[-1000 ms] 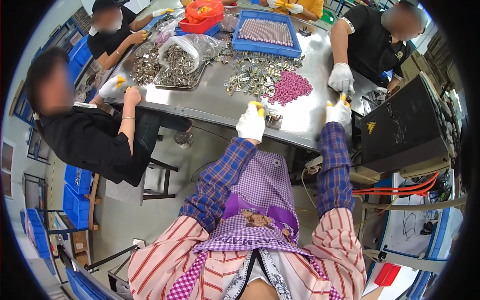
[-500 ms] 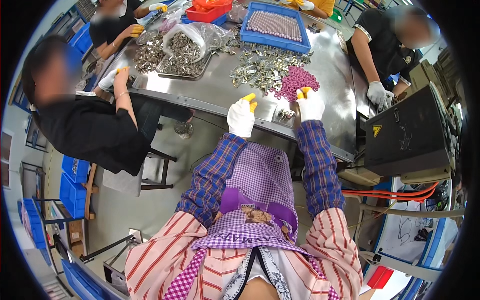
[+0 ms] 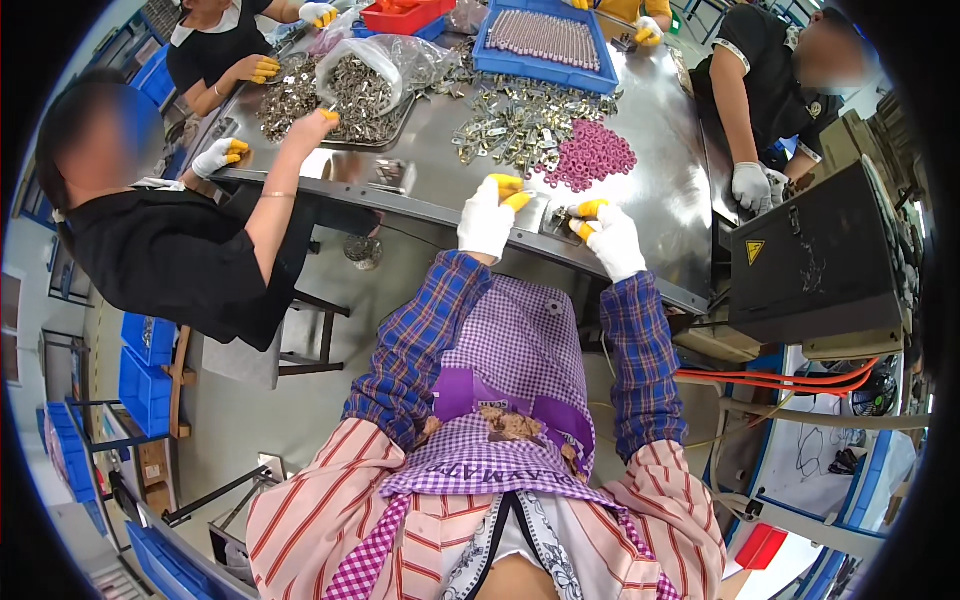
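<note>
My left hand [image 3: 487, 222], in a white glove with yellow fingertips, is held at the table's near edge. Its thumb and fingers are bent together in a pinch; what they hold is too small to name. Gloved the same way, my right hand [image 3: 612, 243] has its thumb and finger closed in at a small group of metal parts [image 3: 560, 222] by the edge. Whatever is between those fingertips I cannot make out. Just beyond my hands lies a pile of pink rings [image 3: 590, 155], touching a wider heap of shiny metal clips [image 3: 500, 122].
On the metal table [image 3: 430, 190] stand a blue tray [image 3: 545, 75] of pinkish rods, a red bin [image 3: 405, 15] and a plastic bag [image 3: 365, 85] of metal parts. Co-workers sit left, right and across. A dark machine box [image 3: 815, 270] stands at the right.
My right hand has moved from the pink rings back toward the small metal parts near the edge. My left hand has shifted slightly. The left co-worker's hand now reaches to the metal parts.
</note>
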`<act>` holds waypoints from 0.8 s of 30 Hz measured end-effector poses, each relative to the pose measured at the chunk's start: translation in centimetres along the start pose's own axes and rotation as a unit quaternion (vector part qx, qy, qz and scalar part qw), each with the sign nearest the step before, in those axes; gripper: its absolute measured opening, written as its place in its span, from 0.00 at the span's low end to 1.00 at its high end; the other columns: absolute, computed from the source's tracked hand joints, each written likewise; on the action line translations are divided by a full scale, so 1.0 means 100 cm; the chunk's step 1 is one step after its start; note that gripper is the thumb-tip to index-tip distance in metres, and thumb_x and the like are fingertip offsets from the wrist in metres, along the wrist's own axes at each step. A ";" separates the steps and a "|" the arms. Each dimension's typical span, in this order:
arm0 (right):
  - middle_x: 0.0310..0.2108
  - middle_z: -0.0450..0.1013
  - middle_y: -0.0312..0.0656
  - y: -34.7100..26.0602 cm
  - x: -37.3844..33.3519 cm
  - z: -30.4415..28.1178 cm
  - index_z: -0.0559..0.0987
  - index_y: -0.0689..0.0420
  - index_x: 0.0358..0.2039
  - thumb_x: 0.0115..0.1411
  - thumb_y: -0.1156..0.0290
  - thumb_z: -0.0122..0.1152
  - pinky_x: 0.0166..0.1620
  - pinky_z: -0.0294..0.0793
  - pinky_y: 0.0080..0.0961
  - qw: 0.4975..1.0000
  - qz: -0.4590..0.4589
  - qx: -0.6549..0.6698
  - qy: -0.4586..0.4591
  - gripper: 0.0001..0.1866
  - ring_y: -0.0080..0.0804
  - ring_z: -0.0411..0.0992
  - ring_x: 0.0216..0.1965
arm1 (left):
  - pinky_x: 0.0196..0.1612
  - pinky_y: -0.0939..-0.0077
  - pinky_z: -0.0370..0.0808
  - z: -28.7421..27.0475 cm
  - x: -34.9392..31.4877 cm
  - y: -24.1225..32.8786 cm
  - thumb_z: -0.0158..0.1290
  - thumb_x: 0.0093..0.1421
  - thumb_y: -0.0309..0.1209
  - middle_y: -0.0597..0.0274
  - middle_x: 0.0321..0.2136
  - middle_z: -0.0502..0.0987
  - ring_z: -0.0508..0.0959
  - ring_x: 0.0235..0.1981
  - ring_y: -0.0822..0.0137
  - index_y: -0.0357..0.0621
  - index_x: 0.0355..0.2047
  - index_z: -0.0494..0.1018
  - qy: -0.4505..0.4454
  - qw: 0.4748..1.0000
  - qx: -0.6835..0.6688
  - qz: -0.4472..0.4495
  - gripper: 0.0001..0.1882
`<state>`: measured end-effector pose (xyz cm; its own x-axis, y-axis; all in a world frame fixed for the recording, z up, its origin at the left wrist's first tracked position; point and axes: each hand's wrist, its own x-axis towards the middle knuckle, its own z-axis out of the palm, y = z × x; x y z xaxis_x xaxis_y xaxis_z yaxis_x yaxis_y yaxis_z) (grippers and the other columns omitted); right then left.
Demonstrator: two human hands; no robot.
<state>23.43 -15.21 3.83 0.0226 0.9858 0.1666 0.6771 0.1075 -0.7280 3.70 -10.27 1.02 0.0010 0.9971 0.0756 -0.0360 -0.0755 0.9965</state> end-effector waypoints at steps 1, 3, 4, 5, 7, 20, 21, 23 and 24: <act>0.32 0.76 0.41 -0.004 -0.001 -0.001 0.76 0.61 0.42 0.51 0.74 0.64 0.37 0.73 0.17 1.000 0.003 0.000 0.000 0.16 0.29 0.74 0.32 | 0.30 0.66 0.71 0.005 -0.003 0.005 0.58 0.49 0.33 0.60 0.29 0.77 0.75 0.25 0.60 0.45 0.33 0.77 -0.002 1.000 0.001 -0.003 0.11; 0.33 0.75 0.41 -0.017 0.005 -0.004 0.75 0.61 0.44 0.51 0.73 0.65 0.37 0.73 0.16 0.995 0.068 -0.060 -0.031 0.18 0.28 0.74 0.32 | 0.32 0.67 0.72 0.016 -0.005 0.018 0.56 0.50 0.33 0.59 0.29 0.77 0.76 0.27 0.59 0.44 0.33 0.76 -0.060 0.996 0.062 0.013 0.11; 0.34 0.75 0.41 -0.025 0.010 -0.006 0.75 0.61 0.44 0.51 0.72 0.65 0.36 0.73 0.16 0.990 0.099 -0.090 -0.046 0.19 0.28 0.74 0.32 | 0.33 0.68 0.72 0.021 -0.004 0.024 0.56 0.51 0.33 0.59 0.29 0.78 0.76 0.28 0.59 0.44 0.33 0.76 -0.089 0.991 0.093 0.021 0.10; 0.34 0.75 0.41 -0.028 0.011 -0.007 0.74 0.61 0.45 0.51 0.72 0.65 0.36 0.73 0.15 0.982 0.130 -0.119 -0.060 0.20 0.28 0.74 0.32 | 0.34 0.69 0.72 0.025 -0.004 0.029 0.55 0.51 0.34 0.59 0.30 0.78 0.77 0.29 0.59 0.44 0.33 0.76 -0.118 0.985 0.123 0.030 0.10; 0.34 0.75 0.41 -0.024 0.008 -0.004 0.74 0.60 0.45 0.50 0.71 0.66 0.36 0.73 0.16 0.986 0.102 -0.122 -0.040 0.21 0.28 0.74 0.32 | 0.34 0.69 0.73 0.030 -0.003 0.035 0.55 0.51 0.35 0.59 0.31 0.78 0.77 0.29 0.59 0.45 0.33 0.76 -0.128 0.969 0.205 0.055 0.11; 0.34 0.76 0.38 -0.019 -0.027 -0.005 0.76 0.51 0.46 0.42 0.70 0.69 0.38 0.73 0.24 0.946 -0.046 -0.308 0.086 0.26 0.30 0.73 0.34 | 0.37 0.67 0.74 0.010 0.000 0.062 0.54 0.54 0.41 0.59 0.38 0.77 0.78 0.34 0.57 0.49 0.43 0.74 -0.045 0.862 0.446 0.237 0.18; 0.34 0.76 0.37 -0.021 -0.025 -0.015 0.77 0.50 0.46 0.42 0.69 0.70 0.39 0.73 0.24 0.947 0.036 -0.311 0.072 0.27 0.31 0.73 0.35 | 0.37 0.68 0.74 -0.004 0.005 0.067 0.54 0.53 0.42 0.59 0.38 0.78 0.78 0.34 0.57 0.48 0.44 0.75 0.029 0.884 0.416 0.211 0.20; 0.34 0.76 0.35 -0.005 -0.021 -0.031 0.77 0.50 0.46 0.42 0.67 0.71 0.40 0.73 0.25 0.941 0.119 -0.311 0.055 0.27 0.31 0.73 0.35 | 0.38 0.68 0.74 -0.045 0.025 0.061 0.53 0.54 0.45 0.57 0.41 0.78 0.79 0.34 0.57 0.46 0.47 0.73 0.175 0.880 0.404 0.176 0.23; 0.34 0.75 0.35 0.014 -0.017 -0.039 0.77 0.48 0.46 0.44 0.64 0.70 0.40 0.72 0.26 0.948 0.144 -0.255 0.126 0.26 0.32 0.73 0.36 | 0.38 0.68 0.74 -0.066 0.036 0.052 0.52 0.56 0.46 0.57 0.41 0.78 0.79 0.34 0.57 0.46 0.48 0.73 0.202 0.860 0.459 0.096 0.23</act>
<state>27.15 -17.22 5.13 0.3925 0.8954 0.2103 0.8819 -0.3015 -0.3623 -3.05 -7.10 6.24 -0.2717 0.8719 0.4074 0.8072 -0.0240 0.5898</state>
